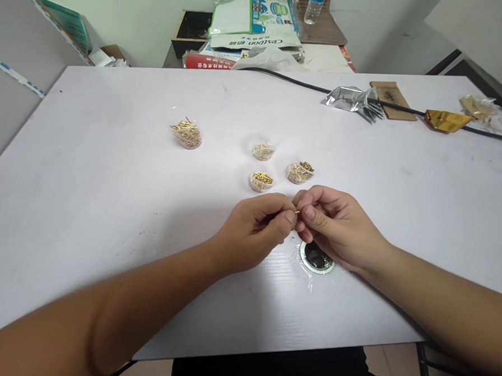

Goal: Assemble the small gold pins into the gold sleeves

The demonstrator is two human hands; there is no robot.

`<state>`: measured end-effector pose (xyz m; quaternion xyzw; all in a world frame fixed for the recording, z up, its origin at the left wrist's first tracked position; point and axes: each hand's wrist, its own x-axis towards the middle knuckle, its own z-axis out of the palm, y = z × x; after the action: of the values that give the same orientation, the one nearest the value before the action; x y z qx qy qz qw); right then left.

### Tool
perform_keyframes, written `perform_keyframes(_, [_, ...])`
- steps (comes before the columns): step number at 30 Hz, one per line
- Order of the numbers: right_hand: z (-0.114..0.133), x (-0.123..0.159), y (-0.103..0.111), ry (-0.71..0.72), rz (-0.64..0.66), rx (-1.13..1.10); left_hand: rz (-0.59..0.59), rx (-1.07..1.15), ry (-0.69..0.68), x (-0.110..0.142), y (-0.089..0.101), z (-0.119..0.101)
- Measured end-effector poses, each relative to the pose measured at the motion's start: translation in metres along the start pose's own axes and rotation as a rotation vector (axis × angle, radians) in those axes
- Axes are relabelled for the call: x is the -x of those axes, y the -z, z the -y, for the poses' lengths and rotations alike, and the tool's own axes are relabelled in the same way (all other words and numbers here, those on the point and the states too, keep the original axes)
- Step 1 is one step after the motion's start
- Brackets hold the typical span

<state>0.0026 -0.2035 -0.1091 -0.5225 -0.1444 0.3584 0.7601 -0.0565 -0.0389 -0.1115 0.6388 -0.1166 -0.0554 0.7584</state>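
Pinching a gold-coloured pin (297, 212) with left fingers (285, 221) and right fingers (313, 215).

The brand name "Cestbon" is printed upside down in dark letters on the white packet (255, 40) beyond the table's far edge; it is accompanied by Chinese characters, of which the smaller ones cannot be read with certainty. White Chinese characters, "技术专业" among them, are borne by the red sheet (202, 61) below. The blue label on the bottle (317, 2) is too small to be read.
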Motion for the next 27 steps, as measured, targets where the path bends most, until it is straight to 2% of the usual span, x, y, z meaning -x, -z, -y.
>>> perform_keyframes(4, [0.002,0.000,0.001,-0.054,0.038,-0.078,-0.008,0.010,0.012,0.000,0.000,0.000])
perform_keyframes(9, [0.004,-0.002,0.002,-0.141,0.064,-0.160,-0.007,0.014,-0.036,-0.002,-0.001,-0.001])
perform_keyframes(14, [0.007,-0.002,0.001,-0.241,0.103,-0.234,-0.013,0.003,0.002,-0.001,-0.001,-0.001])
perform_keyframes(22, [0.010,-0.003,0.002,-0.301,0.139,-0.349,-0.046,-0.038,0.063,0.000,0.000,0.000])
perform_keyframes(27, [0.011,-0.003,0.002,-0.287,0.153,-0.369,-0.052,-0.031,0.065,0.000,0.000,-0.002])
